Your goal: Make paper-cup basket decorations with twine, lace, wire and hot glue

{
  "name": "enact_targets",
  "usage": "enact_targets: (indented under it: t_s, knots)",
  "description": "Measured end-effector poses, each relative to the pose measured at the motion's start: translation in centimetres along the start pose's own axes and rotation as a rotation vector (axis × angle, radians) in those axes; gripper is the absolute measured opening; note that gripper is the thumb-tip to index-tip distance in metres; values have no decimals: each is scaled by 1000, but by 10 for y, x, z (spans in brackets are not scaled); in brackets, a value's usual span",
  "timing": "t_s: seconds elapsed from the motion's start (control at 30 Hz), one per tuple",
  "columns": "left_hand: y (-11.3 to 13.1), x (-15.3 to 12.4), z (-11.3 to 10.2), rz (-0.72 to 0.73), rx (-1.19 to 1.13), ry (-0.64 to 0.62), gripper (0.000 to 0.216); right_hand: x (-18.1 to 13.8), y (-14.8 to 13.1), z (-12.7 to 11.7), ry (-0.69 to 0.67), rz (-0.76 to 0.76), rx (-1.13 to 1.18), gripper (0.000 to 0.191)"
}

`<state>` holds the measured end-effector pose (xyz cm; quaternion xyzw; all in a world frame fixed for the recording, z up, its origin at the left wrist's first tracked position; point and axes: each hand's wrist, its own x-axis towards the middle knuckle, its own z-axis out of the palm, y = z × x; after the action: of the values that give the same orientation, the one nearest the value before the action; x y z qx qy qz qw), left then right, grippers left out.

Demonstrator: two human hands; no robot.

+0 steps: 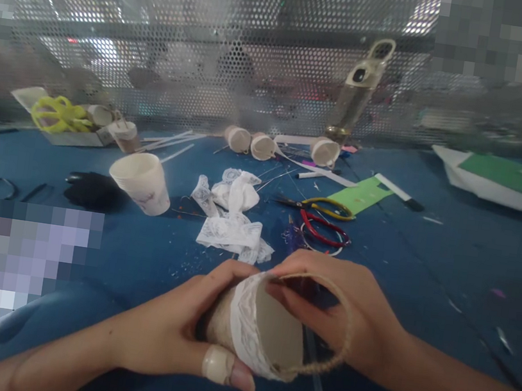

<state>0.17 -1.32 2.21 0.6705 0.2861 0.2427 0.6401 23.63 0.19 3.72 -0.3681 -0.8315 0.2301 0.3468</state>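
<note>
Here, both hands work at the near edge of the blue bench. The left hand wraps around a paper cup and holds it tight. The cup lies on its side, and its long way runs from left to right. Its open mouth faces the right hand. A strip of white lace goes around the cup near the rim.

The right hand sits right at the mouth. Its fingers pinch a piece of rough twine, which bends in a loop around the rim. So the left hand is clenched on the cup, and the right hand is closed on the twine.

Farther back, near the middle of the bench, lie more lace scraps, a plain cup and scissors. A water bottle stands at the far edge.
</note>
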Motion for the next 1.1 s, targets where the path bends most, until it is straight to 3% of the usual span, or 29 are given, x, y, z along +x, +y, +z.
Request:
enact_targets:
  t_s: [1.1]
  knots:
    - [4,1,-2,-25,135,20,65,-5,10,5,1,-50,-52,9]
